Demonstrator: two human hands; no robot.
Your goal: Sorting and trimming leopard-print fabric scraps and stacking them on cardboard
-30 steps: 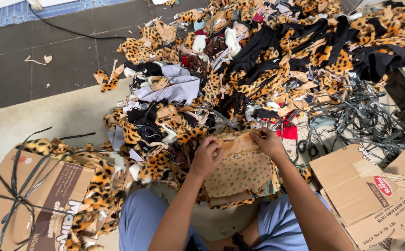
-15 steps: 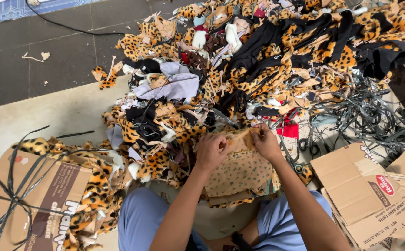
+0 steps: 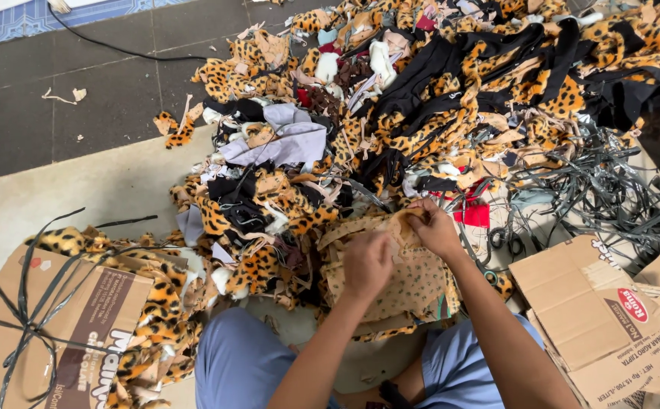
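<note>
So the person's sitting on the floor (image 3: pixel 80 189) right at the edge of a huge scrap heap (image 3: pixel 451 113), mostly leopard-print offcuts mixed with black strips and a few pale grey and white bits. In their lap, up against the heap, there's a tan spotted fabric piece (image 3: pixel 413 284), lying fairly flat. The left hand (image 3: pixel 366 265) is planted on the cloth's left part, fingers curled down into it, gripping the fabric. The right hand (image 3: pixel 434 227) is at the top edge, fingers pinched shut on that edge and lifting it a little.

To their right there's a flattened cardboard box (image 3: pixel 603 318), and above it a tangle of black plastic strapping (image 3: pixel 610 204). On the left there's another cardboard sheet (image 3: pixel 72 326) with dark straps draped over it and more leopard scraps spilling alongside. A black cable (image 3: pixel 118 49) runs across the dark tiles further back.
</note>
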